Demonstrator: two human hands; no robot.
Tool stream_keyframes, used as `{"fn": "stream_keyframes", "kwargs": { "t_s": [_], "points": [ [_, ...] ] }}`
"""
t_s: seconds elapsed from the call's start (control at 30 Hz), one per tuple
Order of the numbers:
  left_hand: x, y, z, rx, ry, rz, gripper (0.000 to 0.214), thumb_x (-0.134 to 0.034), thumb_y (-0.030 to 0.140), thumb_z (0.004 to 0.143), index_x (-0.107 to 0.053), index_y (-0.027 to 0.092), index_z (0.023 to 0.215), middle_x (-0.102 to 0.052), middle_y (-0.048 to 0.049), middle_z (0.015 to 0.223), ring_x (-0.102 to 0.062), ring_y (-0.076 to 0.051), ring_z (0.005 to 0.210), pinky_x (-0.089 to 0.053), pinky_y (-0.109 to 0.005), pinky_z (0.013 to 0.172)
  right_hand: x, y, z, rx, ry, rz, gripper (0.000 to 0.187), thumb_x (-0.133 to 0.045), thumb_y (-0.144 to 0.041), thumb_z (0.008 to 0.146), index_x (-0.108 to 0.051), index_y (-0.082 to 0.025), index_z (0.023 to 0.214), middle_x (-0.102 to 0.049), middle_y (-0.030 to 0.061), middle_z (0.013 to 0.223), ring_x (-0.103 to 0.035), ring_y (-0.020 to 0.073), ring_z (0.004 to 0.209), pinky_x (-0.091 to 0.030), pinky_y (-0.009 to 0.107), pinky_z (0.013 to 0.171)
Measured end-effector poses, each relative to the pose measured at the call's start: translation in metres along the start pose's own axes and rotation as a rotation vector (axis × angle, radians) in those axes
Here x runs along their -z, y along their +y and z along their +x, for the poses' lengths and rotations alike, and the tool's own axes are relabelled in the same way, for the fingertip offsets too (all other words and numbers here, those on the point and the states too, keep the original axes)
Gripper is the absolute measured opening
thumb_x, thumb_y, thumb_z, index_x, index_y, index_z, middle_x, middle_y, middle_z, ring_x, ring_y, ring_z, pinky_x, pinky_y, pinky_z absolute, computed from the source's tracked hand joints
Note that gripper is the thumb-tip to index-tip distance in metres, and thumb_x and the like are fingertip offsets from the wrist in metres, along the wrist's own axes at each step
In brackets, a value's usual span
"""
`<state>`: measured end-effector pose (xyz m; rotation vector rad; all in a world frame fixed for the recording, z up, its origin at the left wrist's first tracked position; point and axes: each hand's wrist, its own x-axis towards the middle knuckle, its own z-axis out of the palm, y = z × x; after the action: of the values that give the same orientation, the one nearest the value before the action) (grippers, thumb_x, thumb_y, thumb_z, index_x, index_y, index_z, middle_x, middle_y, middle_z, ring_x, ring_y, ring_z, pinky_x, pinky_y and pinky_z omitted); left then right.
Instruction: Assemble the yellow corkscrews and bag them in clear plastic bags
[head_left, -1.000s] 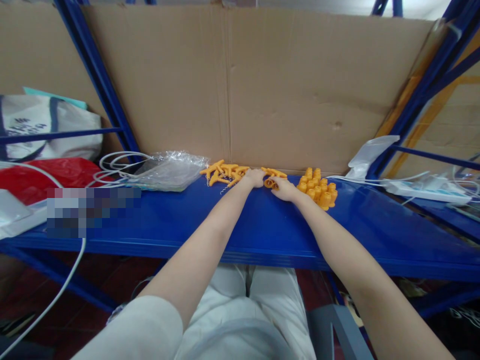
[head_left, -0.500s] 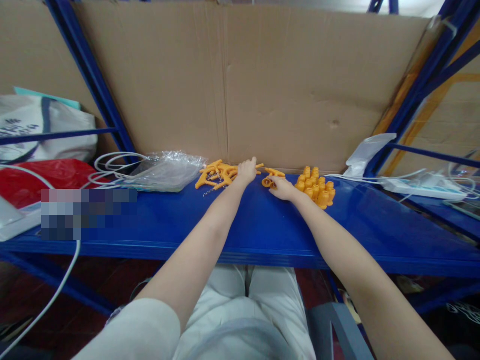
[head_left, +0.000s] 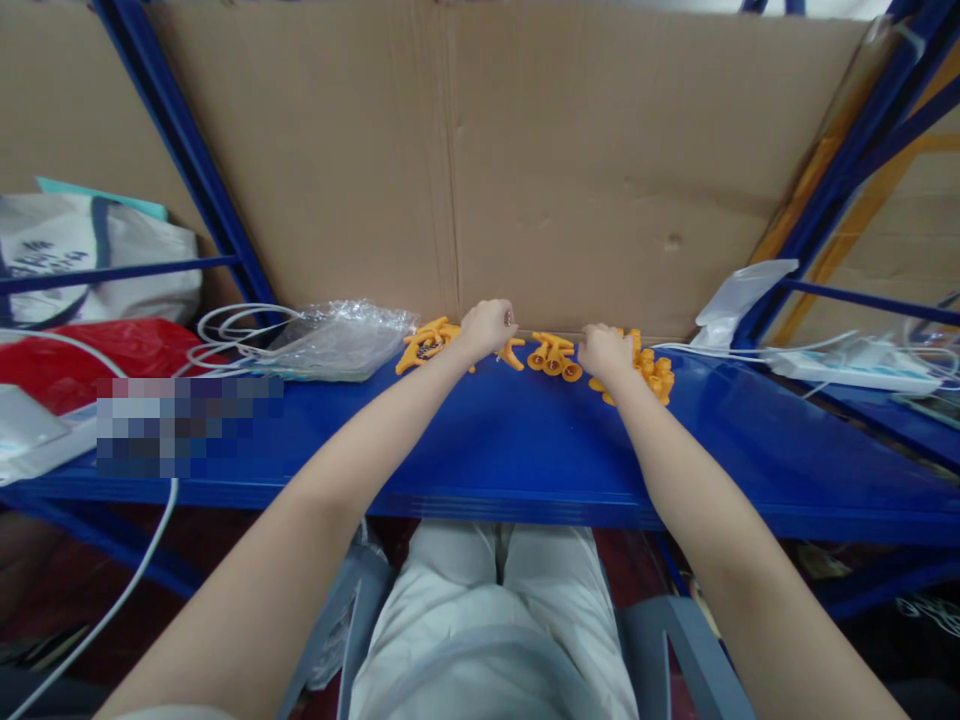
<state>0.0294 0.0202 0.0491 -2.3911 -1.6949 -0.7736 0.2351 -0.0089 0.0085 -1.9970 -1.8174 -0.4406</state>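
Observation:
My left hand (head_left: 486,328) is closed, with a metal corkscrew spiral (head_left: 508,317) showing at its right edge; the fingers hide the rest of that corkscrew. Just below it, another yellow handle piece (head_left: 513,355) shows. A pile of yellow corkscrew handles (head_left: 427,345) lies left of this hand, partly behind my forearm. Between my hands lie several yellow corkscrews fitted in sleeves (head_left: 555,360), round open ends facing me. My right hand (head_left: 606,352) is curled at the left side of the yellow plastic sleeves (head_left: 654,375); its fingertips and anything in them are hidden.
Clear plastic bags (head_left: 337,340) and a coiled white cable (head_left: 232,335) lie on the blue shelf (head_left: 517,450) to the left. A cardboard sheet (head_left: 570,180) stands behind. White power strips (head_left: 855,370) lie at right, near a blue post (head_left: 832,190).
My right hand has left the sleeved corkscrews in the middle and moved right to the group of sleeves. My left hand has shifted slightly left and up, its fingers now curled round a corkscrew.

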Motion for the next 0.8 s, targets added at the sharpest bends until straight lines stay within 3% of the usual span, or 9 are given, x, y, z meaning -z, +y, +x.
{"fn": "stream_keyframes", "kwargs": {
  "t_s": [0.17, 0.43, 0.6, 0.8],
  "points": [
    [0.006, -0.006, -0.020, -0.018, 0.002, -0.088, 0.013, -0.065, 0.026, 0.084, -0.072, 0.017, 0.091, -0.074, -0.0073, 0.095, -0.068, -0.023, 0.095, -0.052, -0.030, 0.086, -0.003, 0.009, 0.001, -0.076, -0.039, -0.047, 0.037, -0.049, -0.012, 0.083, -0.072, -0.012, 0.112, -0.070, 0.0241, 0.118, -0.062, 0.0382, 0.119, -0.043, 0.058, 0.098],
    [-0.021, -0.027, -0.030, -0.035, -0.003, -0.327, 0.026, -0.063, 0.036, 0.087, -0.062, 0.016, 0.071, -0.067, -0.0038, 0.072, -0.062, -0.017, 0.072, -0.045, -0.026, 0.066, -0.005, 0.008, 0.002, -0.121, -0.186, 0.002, 0.036, -0.055, -0.011, 0.084, -0.073, -0.016, 0.114, -0.071, 0.0198, 0.120, -0.062, 0.0369, 0.121, -0.029, 0.065, 0.108],
    [-0.038, -0.030, -0.032, -0.098, -0.021, -0.283, 0.033, -0.065, 0.039, 0.085, -0.055, 0.018, 0.062, -0.059, -0.0016, 0.063, -0.057, -0.017, 0.064, -0.040, -0.028, 0.062, 0.006, 0.001, 0.000, -0.131, -0.322, -0.109, 0.040, -0.049, -0.014, 0.089, -0.069, -0.015, 0.124, -0.068, 0.0189, 0.128, -0.059, 0.0346, 0.125, -0.031, 0.060, 0.109],
    [-0.051, -0.030, -0.032, -0.145, -0.117, -0.216, 0.028, -0.070, 0.038, 0.079, -0.059, 0.018, 0.064, -0.056, 0.0003, 0.060, -0.054, -0.016, 0.061, -0.038, -0.027, 0.060, 0.017, -0.004, -0.003, -0.110, -0.426, -0.152, 0.040, -0.054, -0.015, 0.089, -0.069, -0.014, 0.126, -0.068, 0.0205, 0.128, -0.057, 0.0371, 0.127, -0.032, 0.062, 0.108]
  ]
}}
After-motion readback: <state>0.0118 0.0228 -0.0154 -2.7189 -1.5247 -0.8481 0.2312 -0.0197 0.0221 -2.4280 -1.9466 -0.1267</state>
